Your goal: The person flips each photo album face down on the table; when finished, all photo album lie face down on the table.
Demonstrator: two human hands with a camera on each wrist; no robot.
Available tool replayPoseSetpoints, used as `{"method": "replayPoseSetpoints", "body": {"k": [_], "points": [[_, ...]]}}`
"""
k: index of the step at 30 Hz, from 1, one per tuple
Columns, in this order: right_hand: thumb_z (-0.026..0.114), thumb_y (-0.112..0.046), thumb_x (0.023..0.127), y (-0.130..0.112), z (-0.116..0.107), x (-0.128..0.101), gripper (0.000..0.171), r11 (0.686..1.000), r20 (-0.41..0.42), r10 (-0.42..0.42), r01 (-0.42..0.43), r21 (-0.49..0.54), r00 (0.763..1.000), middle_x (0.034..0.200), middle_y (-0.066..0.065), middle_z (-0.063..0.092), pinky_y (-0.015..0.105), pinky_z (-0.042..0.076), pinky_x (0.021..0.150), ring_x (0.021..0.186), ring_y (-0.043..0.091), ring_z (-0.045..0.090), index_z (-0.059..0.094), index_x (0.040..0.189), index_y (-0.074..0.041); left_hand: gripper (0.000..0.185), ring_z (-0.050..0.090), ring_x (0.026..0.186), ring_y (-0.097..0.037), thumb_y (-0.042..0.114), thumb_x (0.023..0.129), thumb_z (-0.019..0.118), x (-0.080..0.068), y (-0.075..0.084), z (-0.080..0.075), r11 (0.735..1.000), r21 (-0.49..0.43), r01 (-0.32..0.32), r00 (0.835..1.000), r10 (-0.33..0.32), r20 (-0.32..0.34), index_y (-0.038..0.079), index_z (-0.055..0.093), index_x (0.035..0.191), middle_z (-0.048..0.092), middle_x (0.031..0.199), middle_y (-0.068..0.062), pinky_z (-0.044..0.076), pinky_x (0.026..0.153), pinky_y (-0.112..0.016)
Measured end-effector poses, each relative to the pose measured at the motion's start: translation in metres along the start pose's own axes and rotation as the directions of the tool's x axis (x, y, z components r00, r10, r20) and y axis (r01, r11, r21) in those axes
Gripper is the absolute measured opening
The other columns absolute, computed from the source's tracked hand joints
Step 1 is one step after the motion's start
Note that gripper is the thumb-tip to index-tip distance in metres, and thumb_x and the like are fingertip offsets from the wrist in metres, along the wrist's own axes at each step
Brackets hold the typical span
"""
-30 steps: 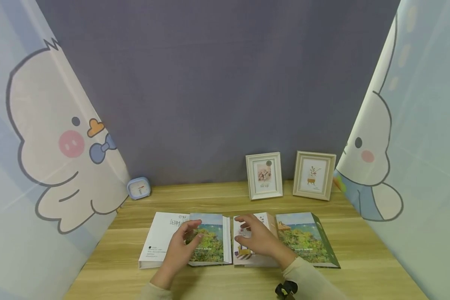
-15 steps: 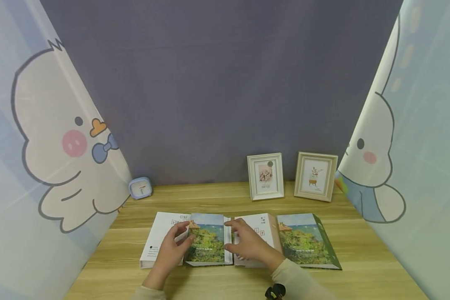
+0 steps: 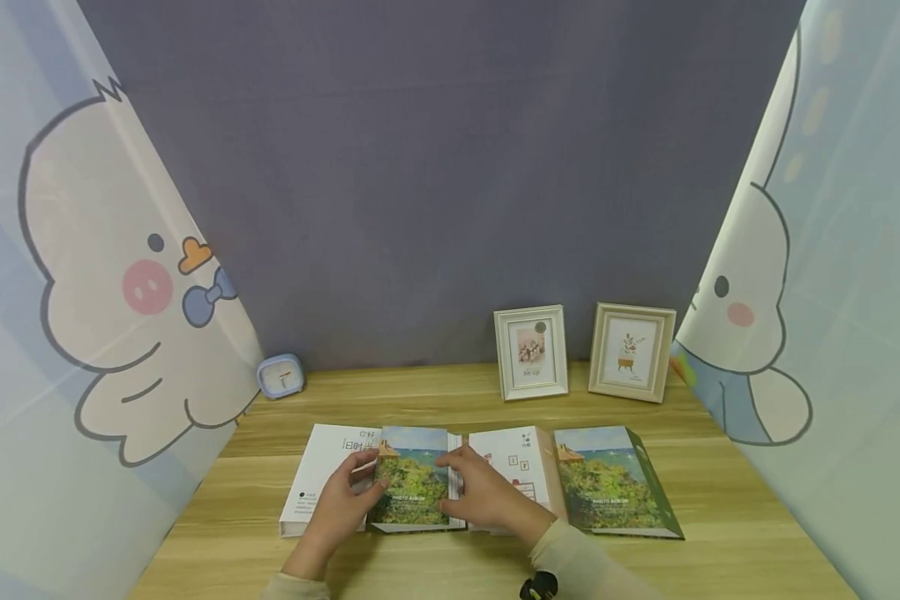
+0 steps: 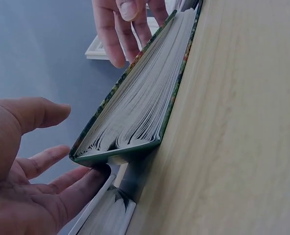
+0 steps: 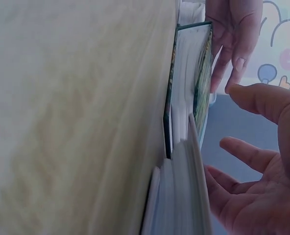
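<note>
Photo album (image 3: pixel 412 479) on the counter (image 3: pixel 435 567): left hand (image 3: pixel 345 500) and right hand (image 3: pixel 483 492), fingers relaxed, touch its edges; next likely gripping both sides.

glossy-covered paper album (image 3: pixel 412 479), matt wood table (image 3: pixel 420 392)

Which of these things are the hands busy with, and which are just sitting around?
Busy with:
- left hand and right hand on the green photo album
- white book underneath it
- white album beside it

Just sitting around:
- second green album
- two picture frames
- small blue clock
- wooden table
</note>
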State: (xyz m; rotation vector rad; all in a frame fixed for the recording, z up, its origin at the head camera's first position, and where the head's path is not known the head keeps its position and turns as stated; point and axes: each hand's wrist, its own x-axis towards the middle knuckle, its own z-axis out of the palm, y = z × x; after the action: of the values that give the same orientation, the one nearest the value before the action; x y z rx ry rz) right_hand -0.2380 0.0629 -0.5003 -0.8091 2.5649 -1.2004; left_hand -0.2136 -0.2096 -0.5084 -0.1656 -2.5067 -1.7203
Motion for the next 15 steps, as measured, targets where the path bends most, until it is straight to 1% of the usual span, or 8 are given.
{"method": "replayPoseSetpoints", "body": {"k": [4, 6, 8, 11, 15], "points": [[0.082, -0.028, 0.092, 0.0005, 0.0025, -0.0004, 0.058, 1.0, 0.019, 0.003, -0.004, 0.022, 1.0, 0.142, 0.006, 0.049, 0.03, 0.054, 0.071, 0.088, 0.014, 0.062, 0.061, 0.145, -0.014, 0.051, 0.062, 0.125, -0.045, 0.013, 0.095, 0.08, 0.0014, -0.0035, -0.0002, 0.999, 0.048, 0.018, 1.0, -0.019, 0.011, -0.002, 0.059, 0.139, 0.061, 0.14, -0.023, 0.06, 0.093, -0.045], [0.082, -0.028, 0.091, 0.0004, 0.003, -0.0008, 0.056, 1.0, 0.023, 0.007, -0.008, 0.013, 1.0, 0.142, 0.005, 0.05, 0.03, 0.056, 0.075, 0.092, 0.015, 0.063, 0.063, 0.143, -0.015, 0.048, 0.065, 0.121, -0.042, 0.011, 0.094, 0.08, 0.0033, -0.0058, 0.0, 0.996, 0.087, 0.026, 1.0, -0.027, 0.012, -0.001, 0.062, 0.137, 0.065, 0.134, -0.021, 0.06, 0.093, -0.047], [0.083, -0.028, 0.09, 0.0001, 0.0032, -0.0011, 0.054, 1.0, 0.028, 0.018, -0.018, 0.003, 0.999, 0.143, 0.006, 0.049, 0.03, 0.057, 0.078, 0.098, 0.016, 0.065, 0.065, 0.14, -0.016, 0.047, 0.066, 0.118, -0.04, 0.008, 0.094, 0.08, 0.0051, -0.0075, 0.0, 0.993, 0.121, 0.015, 1.0, -0.017, 0.016, -0.002, 0.062, 0.136, 0.067, 0.129, -0.02, 0.059, 0.094, -0.047], [0.086, -0.028, 0.088, -0.0007, 0.0028, -0.0011, 0.053, 0.999, 0.037, 0.03, -0.03, -0.021, 0.999, 0.149, 0.009, 0.046, 0.031, 0.058, 0.081, 0.101, 0.016, 0.066, 0.068, 0.137, -0.018, 0.048, 0.066, 0.118, -0.039, 0.005, 0.093, 0.079, 0.0067, -0.0085, 0.0003, 0.991, 0.131, 0.027, 1.0, -0.028, 0.012, -0.002, 0.062, 0.137, 0.068, 0.127, -0.018, 0.059, 0.095, -0.047], [0.088, -0.029, 0.086, -0.0004, 0.003, -0.0005, 0.054, 0.998, 0.044, 0.031, -0.028, -0.057, 0.999, 0.153, 0.011, 0.044, 0.03, 0.058, 0.082, 0.1, 0.012, 0.065, 0.069, 0.136, -0.019, 0.049, 0.065, 0.119, -0.038, 0.004, 0.093, 0.079, 0.0064, -0.0087, 0.0005, 0.992, 0.12, 0.043, 0.999, -0.044, 0.005, -0.001, 0.063, 0.138, 0.068, 0.129, -0.018, 0.059, 0.095, -0.045]]}}
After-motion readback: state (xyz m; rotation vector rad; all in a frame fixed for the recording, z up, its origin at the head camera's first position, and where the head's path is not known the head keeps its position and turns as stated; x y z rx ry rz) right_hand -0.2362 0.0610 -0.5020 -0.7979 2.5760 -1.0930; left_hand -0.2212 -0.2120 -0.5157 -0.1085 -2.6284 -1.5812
